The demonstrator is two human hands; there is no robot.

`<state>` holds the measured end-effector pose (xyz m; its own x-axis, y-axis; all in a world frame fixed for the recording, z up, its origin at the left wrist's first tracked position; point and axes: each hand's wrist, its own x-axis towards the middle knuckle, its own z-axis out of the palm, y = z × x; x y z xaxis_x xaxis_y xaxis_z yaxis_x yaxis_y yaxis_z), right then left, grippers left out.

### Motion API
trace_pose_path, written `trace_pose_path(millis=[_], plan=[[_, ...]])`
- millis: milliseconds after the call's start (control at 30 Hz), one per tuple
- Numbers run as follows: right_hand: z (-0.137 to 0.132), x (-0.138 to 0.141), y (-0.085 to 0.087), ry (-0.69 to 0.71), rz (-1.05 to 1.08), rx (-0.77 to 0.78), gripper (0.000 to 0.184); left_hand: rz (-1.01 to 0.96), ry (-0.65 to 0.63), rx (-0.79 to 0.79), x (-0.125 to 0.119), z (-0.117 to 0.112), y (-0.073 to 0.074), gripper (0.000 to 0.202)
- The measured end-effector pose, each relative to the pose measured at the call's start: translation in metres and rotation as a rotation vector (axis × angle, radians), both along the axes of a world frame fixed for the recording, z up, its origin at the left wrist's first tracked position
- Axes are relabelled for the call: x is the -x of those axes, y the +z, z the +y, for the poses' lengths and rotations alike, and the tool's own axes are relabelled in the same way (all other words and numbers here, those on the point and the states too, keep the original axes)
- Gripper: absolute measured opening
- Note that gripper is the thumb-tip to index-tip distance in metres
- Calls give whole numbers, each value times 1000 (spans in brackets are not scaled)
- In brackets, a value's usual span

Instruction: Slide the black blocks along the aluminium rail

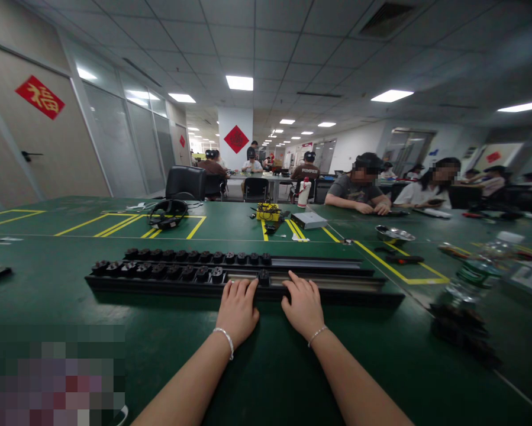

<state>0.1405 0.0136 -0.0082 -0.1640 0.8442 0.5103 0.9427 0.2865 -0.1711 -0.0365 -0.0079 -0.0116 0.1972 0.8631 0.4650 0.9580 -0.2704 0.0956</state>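
**Fig. Head view.** Rail [332, 283] lies across table [270, 367], running 9 to 3 o'clock.
- Hands: left hand [238, 310] and right hand [303, 305] side by side, slightly apart, palms down. Fingers flat on near edge of rail; neither grips anything.
- Modules [159, 271]: packed in two rows toward 9 o'clock. Lone module [263, 276] at 12 o'clock, between fingertips.
- Risks (judged):
  - Uneven push skews rail.
  - Fingertip pinched between lone module and row.
  - Tilted module jams in slot.
  - Sliding rail knocks bottle [470, 284], at 3 o'clock near rail end.
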Motion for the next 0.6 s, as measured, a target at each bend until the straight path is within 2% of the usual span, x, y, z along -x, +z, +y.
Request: trace_pose_path(millis=[600], plan=[[-1, 0, 2, 7, 21, 7, 33, -3, 5, 4, 0, -1, 1, 58]])
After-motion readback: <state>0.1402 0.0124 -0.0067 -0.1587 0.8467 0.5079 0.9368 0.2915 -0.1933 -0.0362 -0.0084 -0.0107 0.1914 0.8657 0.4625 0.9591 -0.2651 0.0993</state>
